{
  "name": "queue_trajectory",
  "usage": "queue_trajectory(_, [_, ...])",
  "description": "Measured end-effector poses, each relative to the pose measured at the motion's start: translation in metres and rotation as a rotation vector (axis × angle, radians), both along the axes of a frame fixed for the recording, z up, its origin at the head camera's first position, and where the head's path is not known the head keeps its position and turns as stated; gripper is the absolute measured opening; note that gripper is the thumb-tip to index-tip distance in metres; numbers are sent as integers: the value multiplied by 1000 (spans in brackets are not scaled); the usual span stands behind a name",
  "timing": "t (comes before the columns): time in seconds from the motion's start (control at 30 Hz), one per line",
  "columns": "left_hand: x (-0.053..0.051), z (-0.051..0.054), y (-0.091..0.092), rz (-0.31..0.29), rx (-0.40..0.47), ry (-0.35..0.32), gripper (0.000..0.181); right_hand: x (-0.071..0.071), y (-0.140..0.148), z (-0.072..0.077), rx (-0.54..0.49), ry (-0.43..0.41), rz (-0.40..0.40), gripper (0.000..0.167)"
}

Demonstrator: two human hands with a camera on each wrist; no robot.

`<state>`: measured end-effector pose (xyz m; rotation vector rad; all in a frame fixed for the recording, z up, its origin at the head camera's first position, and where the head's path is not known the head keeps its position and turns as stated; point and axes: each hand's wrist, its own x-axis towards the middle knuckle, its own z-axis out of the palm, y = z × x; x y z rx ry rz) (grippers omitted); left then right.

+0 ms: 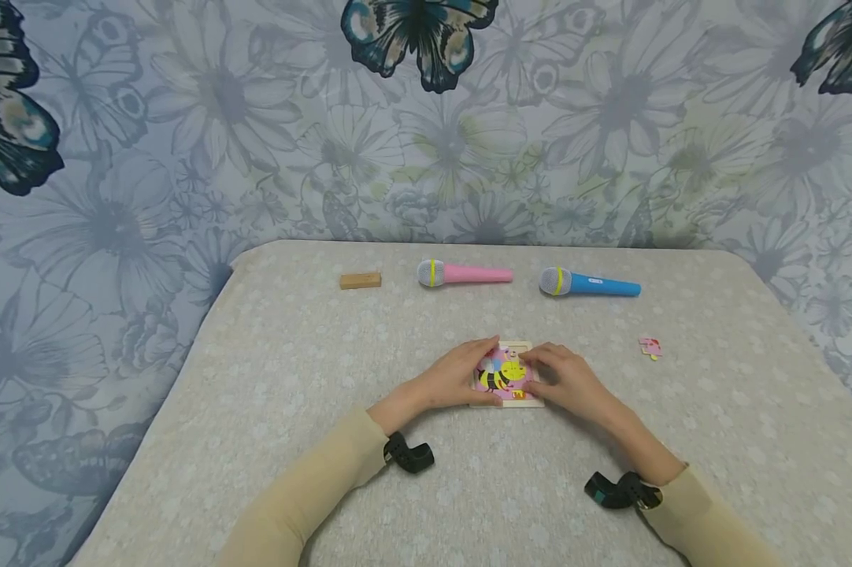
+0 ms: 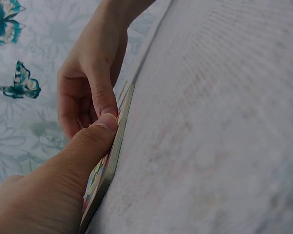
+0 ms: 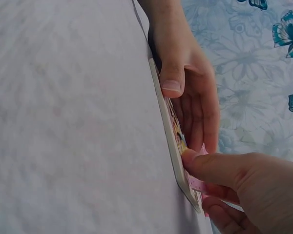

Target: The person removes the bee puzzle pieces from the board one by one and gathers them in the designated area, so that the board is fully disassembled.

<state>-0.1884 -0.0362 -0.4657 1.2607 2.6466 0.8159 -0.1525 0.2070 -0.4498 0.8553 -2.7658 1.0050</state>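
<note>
A small jigsaw puzzle with a pale wooden frame [image 1: 523, 404] and a bee picture [image 1: 497, 379] lies flat on the table. My left hand [image 1: 449, 376] grips its left side, thumb at the near edge and fingers toward the far edge. Over the right part, my right hand [image 1: 571, 384] pinches a pink puzzle piece [image 3: 198, 185] between thumb and fingers, against the board. That piece is mostly covered by the fingers. One loose puzzle piece [image 1: 650, 347], pink with red and yellow, lies on the table to the right.
Behind the puzzle lie a small wooden block [image 1: 360, 281], a pink toy microphone [image 1: 468, 273] and a blue toy microphone [image 1: 596, 283]. A pale patterned cloth covers the table [image 1: 291, 339]. Behind its far edge hangs a flower and butterfly backdrop [image 1: 468, 157].
</note>
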Motion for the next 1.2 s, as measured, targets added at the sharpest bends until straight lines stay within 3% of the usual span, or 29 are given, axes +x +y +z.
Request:
queue_trajectory(0.33, [0,0,-1,-8,15,6,99,0,0,-1,-38,56,52,40])
queue_trajectory(0.63, [0,1,0,-7,17,-10,99,-1,-3,4,57,161,91,32])
queue_trajectory(0.93, [0,0,-1,-8,20,-13,99,-2,-5,8,86,133,92,32])
queue_trajectory(1.2, [0,2,0,-5,9,-19,99,-5,3,15,-57,54,58,32])
